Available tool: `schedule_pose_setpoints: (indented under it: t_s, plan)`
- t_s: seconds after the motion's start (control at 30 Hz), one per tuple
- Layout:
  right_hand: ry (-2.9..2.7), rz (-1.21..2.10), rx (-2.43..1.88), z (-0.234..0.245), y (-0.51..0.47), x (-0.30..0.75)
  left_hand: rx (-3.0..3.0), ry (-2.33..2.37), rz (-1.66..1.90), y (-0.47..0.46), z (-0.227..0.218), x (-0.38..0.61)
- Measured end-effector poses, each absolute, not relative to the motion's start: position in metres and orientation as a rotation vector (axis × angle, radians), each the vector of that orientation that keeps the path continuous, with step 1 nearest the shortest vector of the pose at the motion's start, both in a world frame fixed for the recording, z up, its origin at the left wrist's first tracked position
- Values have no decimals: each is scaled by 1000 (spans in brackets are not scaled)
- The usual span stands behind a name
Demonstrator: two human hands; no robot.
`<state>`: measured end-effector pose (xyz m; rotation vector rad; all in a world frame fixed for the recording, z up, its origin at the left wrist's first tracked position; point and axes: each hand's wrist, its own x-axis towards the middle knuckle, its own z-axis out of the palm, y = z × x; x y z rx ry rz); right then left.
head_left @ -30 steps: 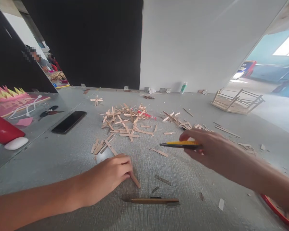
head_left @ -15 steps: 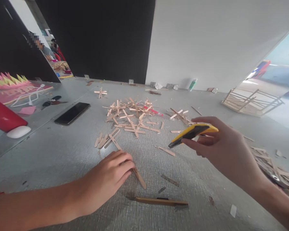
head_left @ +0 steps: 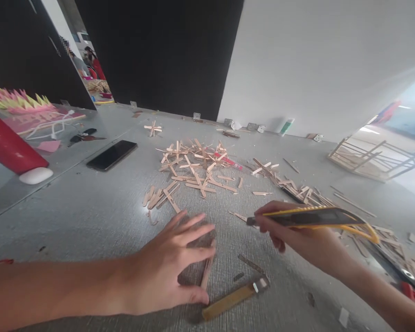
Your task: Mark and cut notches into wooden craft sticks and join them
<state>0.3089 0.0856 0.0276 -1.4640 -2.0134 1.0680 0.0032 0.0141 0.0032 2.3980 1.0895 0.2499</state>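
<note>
My left hand [head_left: 174,265] lies with fingers spread over a wooden craft stick [head_left: 206,272] on the grey table; thumb and fingers touch the stick's sides. My right hand [head_left: 297,237] is closed on a yellow and black utility knife [head_left: 311,216], held level with its tip pointing left, a little right of the left fingertips. A flat wooden piece with a metal end [head_left: 235,297] lies just in front of the left thumb. A loose heap of craft sticks [head_left: 197,168] sits further back in the middle.
A black phone [head_left: 112,155] lies to the left, beyond it scissors [head_left: 85,136] and a red cylinder [head_left: 10,147]. A craft-stick frame [head_left: 373,159] stands at the far right. More sticks [head_left: 297,186] trail to the right. Black and white boards rise behind the table.
My left hand has opened from a closed grip to spread fingers over the stick. My right hand has lowered the knife and turned it level, nearer the stick. The view shifted left.
</note>
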Motion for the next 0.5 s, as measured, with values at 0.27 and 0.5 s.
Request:
schedule_pose_setpoints:
  t_s: [0.27, 0.5]
  plan:
    - [-2155, 1472, -1205, 15, 35, 267, 2274, 921, 227, 22, 13, 4]
    - [-2285, 764, -1147, 7, 52, 272, 2209, 931, 254, 29, 15, -6]
